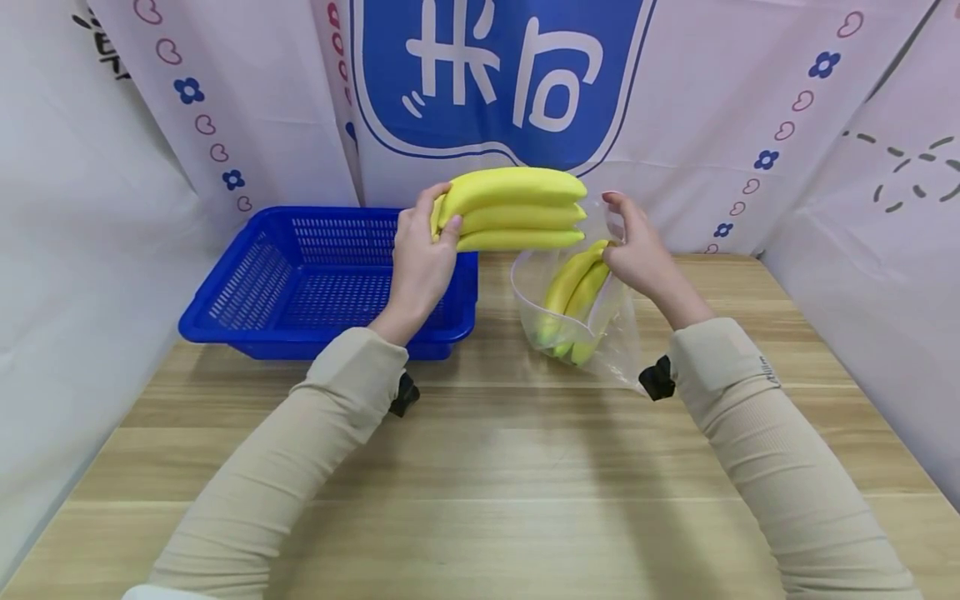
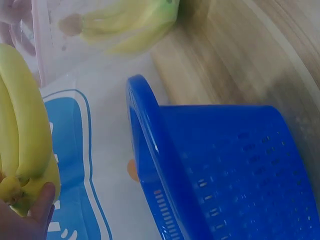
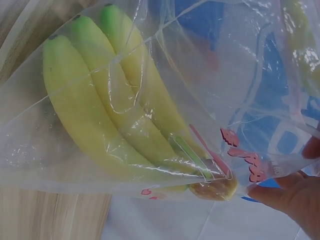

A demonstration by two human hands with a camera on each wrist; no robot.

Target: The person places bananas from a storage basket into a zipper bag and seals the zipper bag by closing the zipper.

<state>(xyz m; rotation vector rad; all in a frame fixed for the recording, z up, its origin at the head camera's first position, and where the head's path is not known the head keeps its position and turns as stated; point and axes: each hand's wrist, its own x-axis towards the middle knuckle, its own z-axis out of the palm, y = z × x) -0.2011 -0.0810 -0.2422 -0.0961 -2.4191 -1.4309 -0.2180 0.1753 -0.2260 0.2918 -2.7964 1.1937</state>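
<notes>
My left hand (image 1: pixel 423 254) grips a bunch of yellow bananas (image 1: pixel 517 208) by its stem end, holding it sideways in the air between the basket and the bag. The thumb lies against the stem end in the left wrist view, where the bunch (image 2: pixel 25 115) is partly cut off. My right hand (image 1: pixel 637 250) pinches the rim of a clear plastic bag (image 1: pixel 622 333), whose mouth is open. Inside the bag another bunch of bananas (image 3: pixel 100 105) stands with its green tips down and its brown stem up, close to the right hand's fingers.
A blue plastic basket (image 1: pixel 330 333) with slotted walls stands at the left back of the wooden table (image 1: pixel 480 500). Behind it hangs a white cloth (image 1: pixel 285 100) with a blue printed sign. White cloth walls (image 1: pixel 862 225) also close off the sides.
</notes>
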